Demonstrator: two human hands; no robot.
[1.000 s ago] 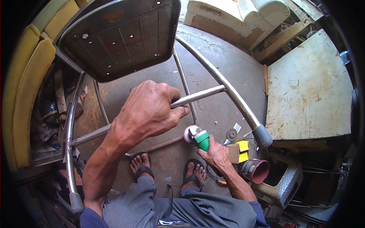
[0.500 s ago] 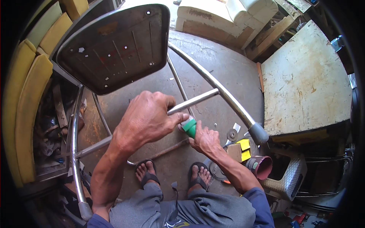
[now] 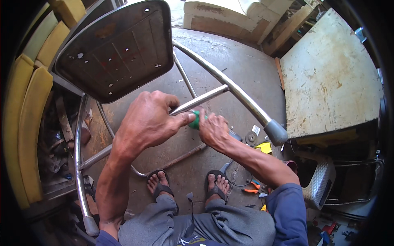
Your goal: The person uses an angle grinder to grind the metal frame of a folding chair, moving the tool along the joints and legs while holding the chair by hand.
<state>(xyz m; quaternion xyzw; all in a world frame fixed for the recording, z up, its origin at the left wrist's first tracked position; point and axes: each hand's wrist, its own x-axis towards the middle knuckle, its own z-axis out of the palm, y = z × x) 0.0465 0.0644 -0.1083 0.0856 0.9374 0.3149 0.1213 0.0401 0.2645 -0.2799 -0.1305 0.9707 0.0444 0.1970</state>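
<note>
A metal chair frame lies tipped over in front of me, its dark, rusty seat panel (image 3: 119, 53) at the upper left. My left hand (image 3: 145, 121) is closed over the shiny crossbar (image 3: 207, 97) between two chrome legs. The right leg ends in a grey rubber foot (image 3: 276, 132). Just under the bar, my right hand (image 3: 214, 130) grips a small green object (image 3: 193, 121), mostly covered by the fingers, so its kind is unclear. The left thumb reaches to that object.
Orange-handled pliers (image 3: 257, 188), a grinding disc (image 3: 251, 138) and a yellow piece (image 3: 264, 147) lie on the floor at right. Beyond stand a patterned metal stool (image 3: 324, 174) and a worn pale board (image 3: 328, 78). Yellow pads (image 3: 35, 135) line the left; a white sofa (image 3: 221, 20) is behind.
Both hands and the chair appear shifted slightly left and up. My right hand has come closer to the bar and covers more of the green object. The pliers now show more fully.
</note>
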